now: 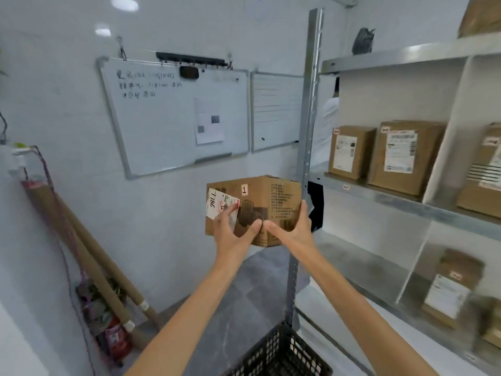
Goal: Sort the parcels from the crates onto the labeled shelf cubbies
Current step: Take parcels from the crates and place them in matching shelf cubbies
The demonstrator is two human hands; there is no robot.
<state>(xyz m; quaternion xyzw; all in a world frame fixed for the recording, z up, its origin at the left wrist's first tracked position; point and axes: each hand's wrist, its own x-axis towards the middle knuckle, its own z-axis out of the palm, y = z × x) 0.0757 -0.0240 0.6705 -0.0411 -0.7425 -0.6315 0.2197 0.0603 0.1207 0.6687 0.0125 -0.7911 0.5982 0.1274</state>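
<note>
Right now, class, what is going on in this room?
A person holds a box up with both hands: the left hand at its labelled end, the right hand at the other side. It is not yet on the shelf, where other parcels already stand. A black crate sits below.

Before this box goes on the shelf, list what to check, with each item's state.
1. Hold on box: left grip and right grip both hold it, ok.
2. Reading the label: 7186 shows, though fingers cover part, ok.
3. Matching cubby tag: shelf tags too small to read, cannot tell.
4. Room on shelf: bare surface on the lower level, ok.
5. Clearance from post: box edge looks close to it, cannot tell.
</note>
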